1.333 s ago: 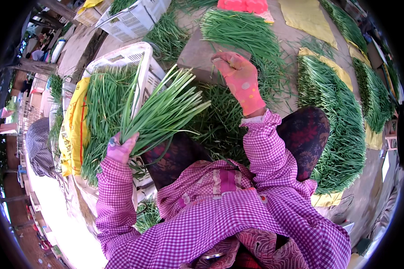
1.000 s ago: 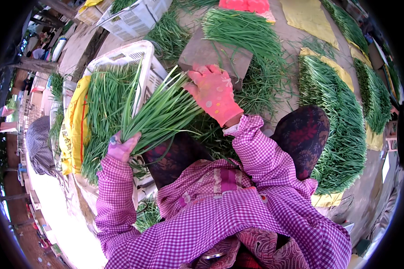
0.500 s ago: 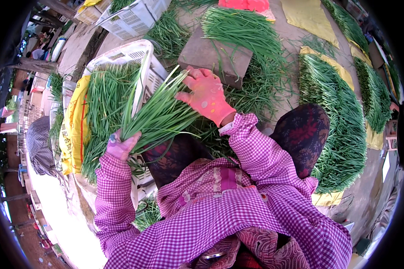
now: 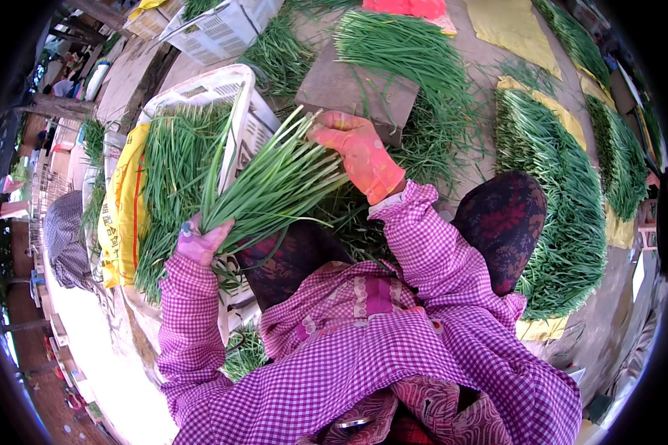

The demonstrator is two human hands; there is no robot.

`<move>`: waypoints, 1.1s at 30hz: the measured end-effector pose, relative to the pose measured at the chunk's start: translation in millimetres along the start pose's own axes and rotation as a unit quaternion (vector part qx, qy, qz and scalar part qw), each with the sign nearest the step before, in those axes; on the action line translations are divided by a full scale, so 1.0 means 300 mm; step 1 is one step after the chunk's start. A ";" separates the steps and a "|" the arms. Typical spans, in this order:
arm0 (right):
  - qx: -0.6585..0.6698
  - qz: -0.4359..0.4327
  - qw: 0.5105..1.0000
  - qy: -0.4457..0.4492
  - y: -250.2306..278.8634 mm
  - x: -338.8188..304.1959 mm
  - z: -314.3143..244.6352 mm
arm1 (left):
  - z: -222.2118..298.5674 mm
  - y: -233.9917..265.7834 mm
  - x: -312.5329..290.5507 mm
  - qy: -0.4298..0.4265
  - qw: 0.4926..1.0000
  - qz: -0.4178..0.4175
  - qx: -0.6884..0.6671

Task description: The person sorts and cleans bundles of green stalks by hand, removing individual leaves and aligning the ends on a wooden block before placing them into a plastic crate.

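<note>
A loose bunch of long green chives (image 4: 263,184) lies across my lap, its pale stem ends fanned out toward the upper right. Round the leafy lower part, my left hand (image 4: 202,241) is closed and holds the bunch. My right hand (image 4: 358,152), in an orange glove, is at the pale ends with thumb and fingers drawn together in a pinch on the chives. Its fingertips partly hide what they grip. Just left of the bunch stands a white plastic crate (image 4: 239,100) filled with more chives (image 4: 182,159).
A yellow printed sack (image 4: 119,215) lines the crate's left side. Ahead, a low wooden block (image 4: 326,89) carries a pile of chives (image 4: 393,44). Trimmed rows of chives (image 4: 549,200) lie on yellow sacking at the right. Another white crate (image 4: 215,37) stands farther off.
My right hand has shifted slightly right, and its spread fingers have come together at the stem ends. The pale ends now fan out more. My left hand stays in place.
</note>
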State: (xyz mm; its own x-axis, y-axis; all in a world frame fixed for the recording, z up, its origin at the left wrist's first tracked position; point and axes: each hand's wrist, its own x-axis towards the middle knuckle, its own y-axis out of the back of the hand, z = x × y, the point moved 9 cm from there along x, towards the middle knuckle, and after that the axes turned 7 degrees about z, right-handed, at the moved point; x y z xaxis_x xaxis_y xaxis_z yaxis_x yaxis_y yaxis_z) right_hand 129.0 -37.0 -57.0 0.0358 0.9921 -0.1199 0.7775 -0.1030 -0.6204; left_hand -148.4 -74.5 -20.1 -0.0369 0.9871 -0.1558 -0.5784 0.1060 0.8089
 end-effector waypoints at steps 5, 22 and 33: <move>0.216 0.061 0.967 0.122 0.199 0.063 -0.146 | -0.047 -0.008 0.017 0.007 0.999 0.000 -0.038; -0.629 0.156 0.728 0.226 -0.004 -0.020 -0.132 | -0.094 -0.029 0.007 -0.029 0.998 -0.011 0.059; -0.601 0.182 0.630 0.458 -0.066 -0.110 -0.333 | 0.003 -0.024 -0.023 -0.019 1.000 -0.004 -0.015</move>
State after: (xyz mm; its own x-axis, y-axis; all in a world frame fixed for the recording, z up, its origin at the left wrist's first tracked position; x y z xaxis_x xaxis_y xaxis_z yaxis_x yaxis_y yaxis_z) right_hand 175.1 -60.5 36.8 0.2680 0.5996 0.7541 0.5075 -0.7532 0.4185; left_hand -143.1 -81.9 -24.3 -0.0010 0.9901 -0.1406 -0.6030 0.1115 0.7899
